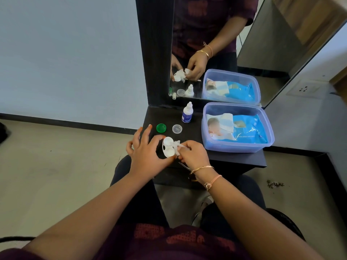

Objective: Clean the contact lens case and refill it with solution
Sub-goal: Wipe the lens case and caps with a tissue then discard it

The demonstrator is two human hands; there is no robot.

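My left hand (pixel 148 152) holds the white contact lens case (pixel 168 147) on edge above the front of the black shelf (pixel 234 159). Its wells face my right hand (pixel 193 153), which pinches a twisted white tissue (pixel 177 144) and presses it against the case. Two loose caps lie on the shelf behind the case: a green cap (pixel 161 127) and a clear cap (pixel 177 128). A small white solution bottle (pixel 187 113) with a blue label stands upright farther back, near the mirror.
A clear plastic box (pixel 270 128) holding a blue pack of baby wipes (pixel 238 128) fills the shelf's right side. A black-framed mirror (pixel 216 53) stands behind the shelf and reflects my hands. The floor lies left and right; my knees are under the shelf.
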